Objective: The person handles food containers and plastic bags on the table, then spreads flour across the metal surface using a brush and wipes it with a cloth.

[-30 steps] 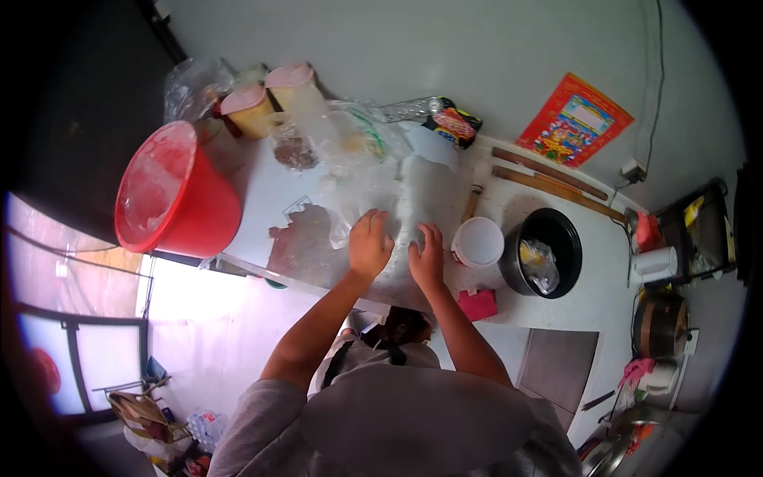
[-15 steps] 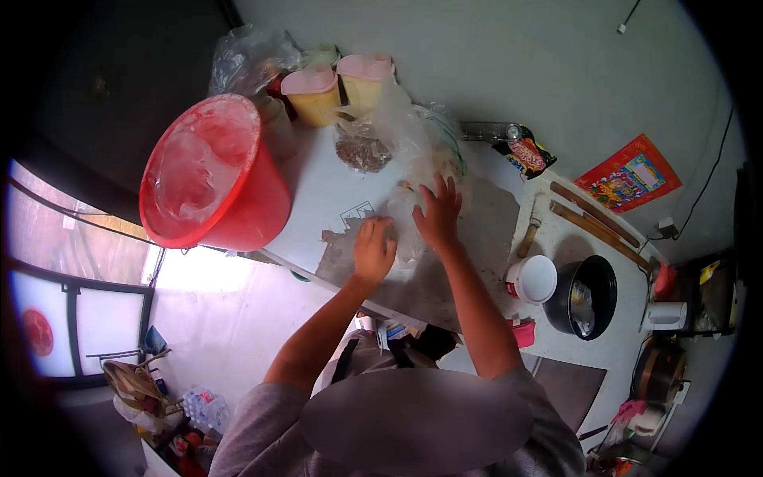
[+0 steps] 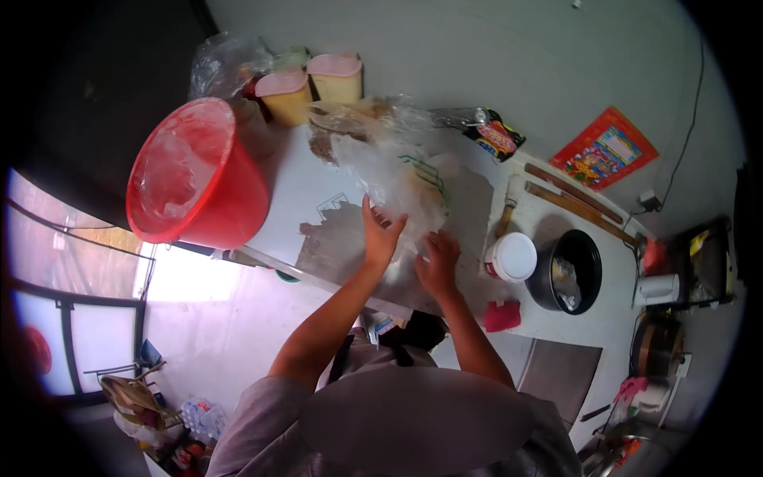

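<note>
A clear plastic bag (image 3: 389, 171) with green markings lies crumpled on the worktop, with its near part between my hands. My left hand (image 3: 382, 238) is at the bag's near left edge, thumb and fingers apart. To the right, my right hand (image 3: 439, 266) has its fingers bent in against the bag's near edge, and their tips are partly hidden. Beneath the bag and hands the white worktop has a grey worn patch (image 3: 326, 246). Behind the bag sits another clear bag with brown contents (image 3: 321, 145).
A large red bucket (image 3: 250, 199) with white residue stands at left. Two pink-lidded containers (image 3: 284, 102) are at the back. To the right are a white-lidded tub (image 3: 513, 257), a black pot (image 3: 544, 278), a brush (image 3: 505, 216), wooden rods (image 3: 572, 208) and a pink cloth (image 3: 502, 316).
My right hand has drawn back toward me from the bag's top. The bag has slumped and spread leftward, partly covering the bag with brown contents. My left hand's fingers have spread. The view has shifted slightly.
</note>
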Demonstrator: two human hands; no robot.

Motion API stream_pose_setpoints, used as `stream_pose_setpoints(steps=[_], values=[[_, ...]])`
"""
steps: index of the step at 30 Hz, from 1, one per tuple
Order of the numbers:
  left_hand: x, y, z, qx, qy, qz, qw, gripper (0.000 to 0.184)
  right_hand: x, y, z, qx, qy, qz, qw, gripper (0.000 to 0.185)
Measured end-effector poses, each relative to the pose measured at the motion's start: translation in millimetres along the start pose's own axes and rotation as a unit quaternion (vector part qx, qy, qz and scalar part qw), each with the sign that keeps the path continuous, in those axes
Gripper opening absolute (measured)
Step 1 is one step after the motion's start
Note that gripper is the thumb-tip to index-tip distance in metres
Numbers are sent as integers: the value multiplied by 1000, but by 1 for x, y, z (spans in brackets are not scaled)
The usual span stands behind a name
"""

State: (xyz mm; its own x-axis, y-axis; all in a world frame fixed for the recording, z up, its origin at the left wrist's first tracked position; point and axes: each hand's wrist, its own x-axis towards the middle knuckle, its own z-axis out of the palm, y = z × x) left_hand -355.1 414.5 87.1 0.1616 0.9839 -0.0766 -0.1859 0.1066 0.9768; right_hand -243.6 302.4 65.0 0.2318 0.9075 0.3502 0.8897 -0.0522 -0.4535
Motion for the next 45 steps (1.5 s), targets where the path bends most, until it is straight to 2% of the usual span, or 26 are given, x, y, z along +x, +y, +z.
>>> stream_pose_setpoints(steps=[1, 4, 7, 10, 11, 14, 15, 17, 18, 19, 22, 24, 25, 26, 28, 30, 31, 34, 35, 36, 38, 39, 41, 42, 44, 45], values=[[-7, 1, 6, -32, -20, -24, 999, 63, -10, 5, -5, -4, 1, 6, 1000, 43], [-30, -4, 20, 186, -119, 43, 974, 43, -32, 22, -22, 37, 47, -9, 998, 47], [-55, -17, 42, 240, -163, 263, 920, 28, -42, 25, -41, 233, 115, 105, 960, 47], [-84, -16, 52, 255, -252, 258, 897, 31, -35, 15, -58, 372, 213, 132, 894, 48], [-91, -12, 50, 258, -298, 199, 897, 30, -31, 9, -62, 359, 255, 137, 887, 39], [-98, -20, 45, 257, -299, 156, 906, 28, -46, 47, -55, 244, 87, 186, 948, 31], [-98, -20, 43, 260, -273, 202, 904, 29, -48, 48, -59, 213, 117, 173, 954, 29], [-96, -22, 38, 247, -151, 192, 938, 34, -52, 45, -61, 153, 174, 146, 962, 25], [-96, -19, 37, 239, -89, 185, 949, 36, -53, 41, -67, 164, 203, 144, 955, 26], [-93, -17, 39, 233, -14, 215, 948, 43, -55, 36, -75, 176, 231, 142, 946, 26], [-80, 4, 48, 249, 98, 282, 921, 48, -59, 36, -79, 180, 275, 139, 934, 28], [-69, 4, 47, 233, 32, 259, 937, 47, -60, 35, -79, 212, 283, 157, 922, 30], [-64, 1, 44, 234, -20, 218, 947, 48, -61, 38, -76, 198, 266, 152, 931, 34], [-58, -1, 42, 238, -71, 175, 953, 48, -62, 43, -70, 184, 249, 147, 939, 38], [-48, -10, 35, 259, -211, 26, 942, 52, -56, 37, -73, 145, 220, 107, 959, 45], [-52, -21, 37, 311, -202, 229, 900, 36, -46, 28, -75, 92, 190, 35, 977, 52], [-55, -24, 39, 330, -194, 328, 864, 28, -44, 24, -72, 94, 131, 63, 985, 67], [-62, -30, 42, 165, -301, 192, 919, 19, -39, 31, -47, 115, 188, -20, 975, 71], [-67, -31, 44, 78, -302, 99, 945, 18, -35, 36, -42, 104, 139, -28, 984, 69], [-68, -32, 41, 57, -301, 83, 948, 18, -30, 38, -40, 92, 90, -37, 991, 68], [-67, -31, 33, 14, -295, 51, 954, 21, -27, 34, -34, 142, 92, -17, 985, 65], [-66, -31, 32, -30, -282, 34, 958, 21, -30, 39, -26, 195, 65, 27, 978, 57], [-64, -25, 29, -116, -253, 1, 960, 23, -29, 46, -7, 158, 99, 16, 982, 55], [-62, -20, 26, -14, -227, 82, 970, 26, -28, 49, 0, 139, 116, 10, 983, 53], [-58, -7, 17, 189, -166, 240, 938, 35, -31, 57, 9, 112, 165, 16, 980, 51], [-47, -22, 6, 200, -189, 233, 933, 60, -28, 64, 15, 107, 185, 15, 977, 50]])
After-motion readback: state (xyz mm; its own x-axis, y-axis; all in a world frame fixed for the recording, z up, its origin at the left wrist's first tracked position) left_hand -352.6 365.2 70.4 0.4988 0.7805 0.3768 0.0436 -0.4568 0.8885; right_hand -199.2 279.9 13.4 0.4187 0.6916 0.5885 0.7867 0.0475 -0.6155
